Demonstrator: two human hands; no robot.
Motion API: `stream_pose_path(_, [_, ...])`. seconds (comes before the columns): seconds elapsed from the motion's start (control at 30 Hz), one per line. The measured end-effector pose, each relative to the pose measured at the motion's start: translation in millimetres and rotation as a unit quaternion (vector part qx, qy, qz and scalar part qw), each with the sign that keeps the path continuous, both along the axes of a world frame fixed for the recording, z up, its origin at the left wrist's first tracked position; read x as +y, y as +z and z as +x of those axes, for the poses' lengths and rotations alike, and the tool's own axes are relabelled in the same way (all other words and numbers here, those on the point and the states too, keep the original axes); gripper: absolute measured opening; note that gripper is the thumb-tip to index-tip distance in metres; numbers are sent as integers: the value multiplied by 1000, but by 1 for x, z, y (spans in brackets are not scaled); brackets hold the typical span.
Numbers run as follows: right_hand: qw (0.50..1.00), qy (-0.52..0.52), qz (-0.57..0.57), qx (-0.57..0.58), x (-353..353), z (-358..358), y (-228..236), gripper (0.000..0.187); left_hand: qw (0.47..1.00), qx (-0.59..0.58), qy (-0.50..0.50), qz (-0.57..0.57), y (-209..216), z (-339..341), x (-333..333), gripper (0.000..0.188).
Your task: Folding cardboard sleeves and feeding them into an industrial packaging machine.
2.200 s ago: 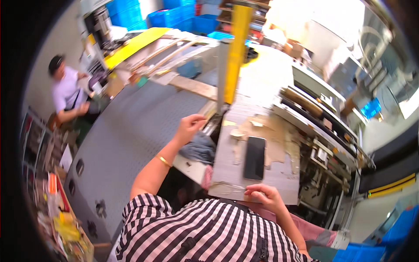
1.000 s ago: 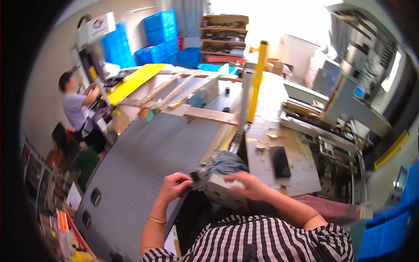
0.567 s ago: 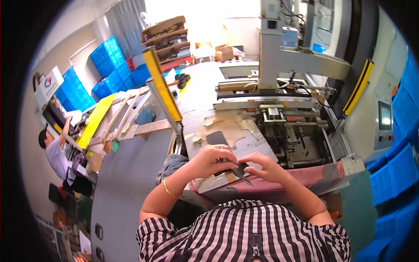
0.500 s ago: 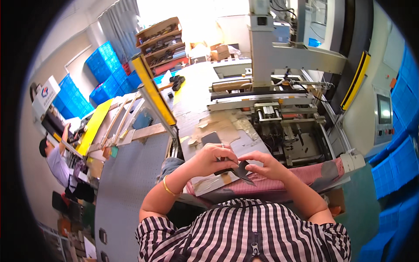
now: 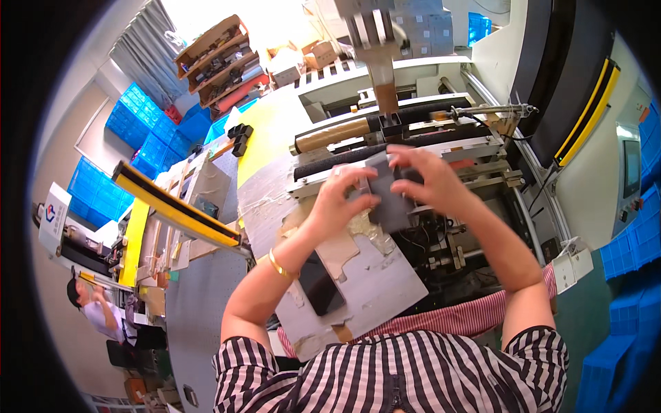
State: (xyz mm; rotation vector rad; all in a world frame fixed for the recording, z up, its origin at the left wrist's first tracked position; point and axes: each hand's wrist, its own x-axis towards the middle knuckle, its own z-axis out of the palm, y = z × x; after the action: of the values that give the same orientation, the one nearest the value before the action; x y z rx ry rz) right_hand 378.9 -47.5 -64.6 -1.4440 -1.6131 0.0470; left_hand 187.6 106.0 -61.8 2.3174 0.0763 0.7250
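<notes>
Between my hands, at the front of the machine, is a dark grey flat piece, slightly blurred. My left hand holds its left edge, thumb and fingers curved against it. From the right, my right hand grips its upper part, fingertips over the top and thumb across its face. Nearer to me, a dark rectangular panel lies on a worn grey board beneath my left forearm. Just beyond the piece, a dark block sits below the machine's vertical head.
Rollers and metal rails cross the machine bed. Yellow upright bars flank it, with a control screen at right. Black blocks rest on the yellow surface. Red striped cloth covers the near edge. Another person works far left.
Both hands have moved forward from above the board to the machine, with the dark grey piece. The dark panel on the board is now uncovered. My view has shifted too.
</notes>
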Motion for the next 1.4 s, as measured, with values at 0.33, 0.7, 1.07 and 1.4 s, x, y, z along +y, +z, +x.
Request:
stream_pose_path(0.33, [994, 15, -20, 104, 133, 171, 48, 62, 994, -49, 22, -99, 55, 177, 131, 74])
stream_pose_path(0.7, [952, 48, 31, 300, 30, -36, -26, 19, 998, -22, 4, 62, 3, -3, 67, 64])
stream_pose_path(1.07, [799, 379, -416, 213, -24, -329, -67, 25, 701, -132, 650, -260, -218, -583, -1, 17])
stream_pose_path(1.4, [715, 534, -450, -31, 53, -532, -71, 32, 112, 282, 932, -198, -314, -876, -323, 36])
